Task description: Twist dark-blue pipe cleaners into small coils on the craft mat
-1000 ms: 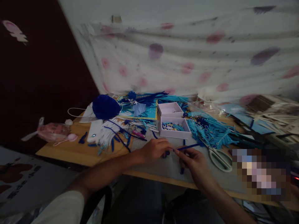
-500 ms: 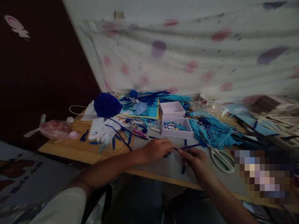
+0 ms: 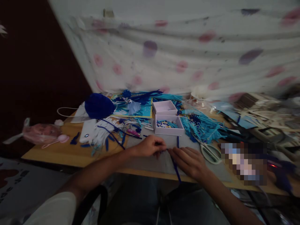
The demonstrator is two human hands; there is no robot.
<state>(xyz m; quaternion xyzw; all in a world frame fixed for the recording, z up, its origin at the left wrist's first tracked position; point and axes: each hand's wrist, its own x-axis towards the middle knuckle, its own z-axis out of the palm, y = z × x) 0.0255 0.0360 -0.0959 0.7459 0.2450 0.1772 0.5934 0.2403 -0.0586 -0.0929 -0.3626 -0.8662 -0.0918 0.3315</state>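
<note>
My left hand (image 3: 150, 146) is closed, its fingertips pinched over the grey mat (image 3: 150, 165), with a bit of dark blue showing under them. My right hand (image 3: 188, 161) faces it almost tip to tip, thumb and fingers closed. A dark blue pipe cleaner (image 3: 177, 172) hangs below the right fingers toward the table's front edge. Its upper part is hidden, so I cannot tell whether both hands share one piece. Another blue length (image 3: 178, 141) lies just behind the right hand. Scissors with pale handles (image 3: 211, 153) rest to the right of that hand.
Behind the hands stand white open boxes (image 3: 168, 128) with beads. Turquoise strips (image 3: 206, 125) pile up at the right. Leftward lie a blue mask-like cloth (image 3: 99, 106), a white phone (image 3: 87, 131) and a pink bagged item (image 3: 43, 132). A patterned curtain (image 3: 173, 47) hangs behind.
The view has swung right, so the table appears shifted left. My right fingers have folded inward, and the blue length that stuck out rightward above them no longer shows there.
</note>
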